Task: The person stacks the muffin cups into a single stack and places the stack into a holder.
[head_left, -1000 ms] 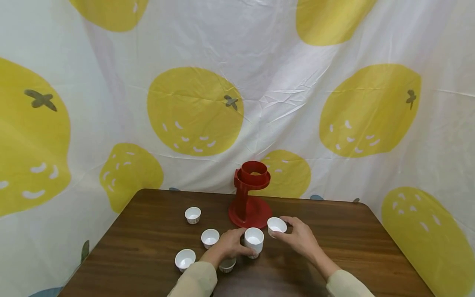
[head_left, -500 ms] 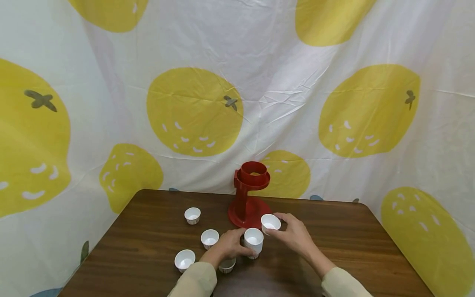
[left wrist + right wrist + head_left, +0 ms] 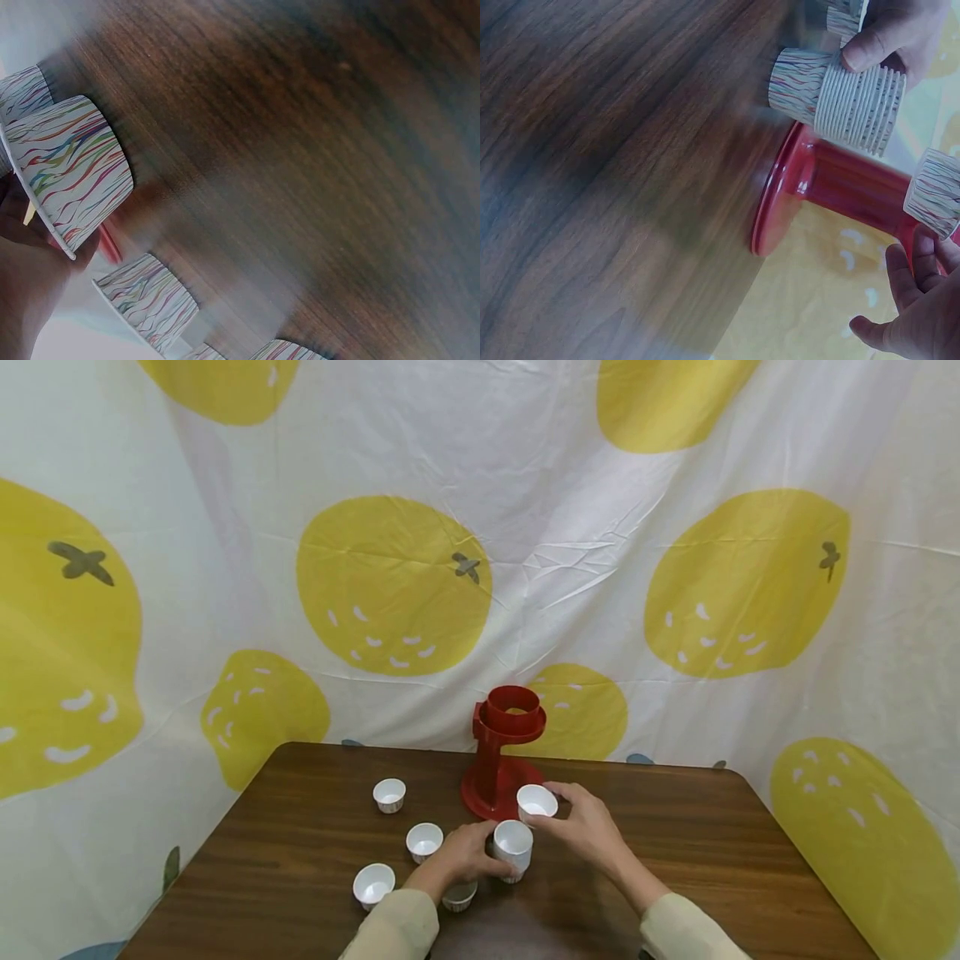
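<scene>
My left hand (image 3: 465, 853) grips a stack of nested paper cups (image 3: 513, 852) upright on the table, fingers and thumb around its sides. In the right wrist view the stack (image 3: 859, 101) shows many close rims and coloured wavy lines below. My right hand (image 3: 588, 831) holds a single paper cup (image 3: 537, 800) by its side, mouth up, just behind and right of the stack and higher than its rim. Under my left wrist stands another cup (image 3: 459, 897), partly hidden by the sleeve. Seen from the left wrist, a striped cup (image 3: 71, 172) overlaps the left hand (image 3: 30, 289).
A red stand (image 3: 487, 768) with a round base and a ring on top stands behind the stack. Loose cups sit to the left: one farther back (image 3: 389, 795), one mid-table (image 3: 424, 842), one nearer (image 3: 373, 885). A lemon-print curtain (image 3: 555, 610) hangs behind the brown table (image 3: 712, 860).
My right hand has moved left and slightly away with its cup, from right of the stack to close behind it. The left hand and the stack have stayed in place.
</scene>
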The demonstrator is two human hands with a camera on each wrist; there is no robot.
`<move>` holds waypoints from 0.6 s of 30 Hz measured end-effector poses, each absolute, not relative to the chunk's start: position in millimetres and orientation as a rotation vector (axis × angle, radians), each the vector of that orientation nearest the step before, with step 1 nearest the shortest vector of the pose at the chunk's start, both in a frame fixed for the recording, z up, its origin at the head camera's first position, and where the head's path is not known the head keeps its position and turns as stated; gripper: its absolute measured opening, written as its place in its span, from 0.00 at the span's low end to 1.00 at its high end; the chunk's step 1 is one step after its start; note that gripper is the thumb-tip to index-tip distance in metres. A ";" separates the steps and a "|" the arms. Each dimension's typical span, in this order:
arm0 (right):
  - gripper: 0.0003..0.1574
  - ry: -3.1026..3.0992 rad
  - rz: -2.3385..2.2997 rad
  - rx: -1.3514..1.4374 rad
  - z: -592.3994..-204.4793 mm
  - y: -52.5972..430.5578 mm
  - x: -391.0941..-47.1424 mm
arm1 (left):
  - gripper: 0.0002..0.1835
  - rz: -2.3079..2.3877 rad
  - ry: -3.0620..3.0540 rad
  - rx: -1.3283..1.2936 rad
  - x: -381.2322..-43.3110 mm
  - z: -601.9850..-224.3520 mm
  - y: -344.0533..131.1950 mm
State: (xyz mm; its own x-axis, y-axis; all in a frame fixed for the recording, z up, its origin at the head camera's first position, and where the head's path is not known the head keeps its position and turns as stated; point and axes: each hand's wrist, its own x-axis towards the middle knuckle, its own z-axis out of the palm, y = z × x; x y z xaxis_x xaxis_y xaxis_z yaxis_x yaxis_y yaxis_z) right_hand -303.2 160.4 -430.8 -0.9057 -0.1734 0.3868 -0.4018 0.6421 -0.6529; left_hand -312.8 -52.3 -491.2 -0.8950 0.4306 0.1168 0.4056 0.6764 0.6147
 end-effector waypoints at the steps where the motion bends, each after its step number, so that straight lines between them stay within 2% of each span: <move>1: 0.36 -2.575 1.131 0.466 -430.7 159.1 -303.2 | 0.30 1.026 2.841 0.705 -313.0 -491.4 -52.2; 18: 0.37 -2.591 1.132 0.507 -435.5 146.1 -300.8 | 0.30 0.997 2.845 0.688 -312.4 -489.9 -51.1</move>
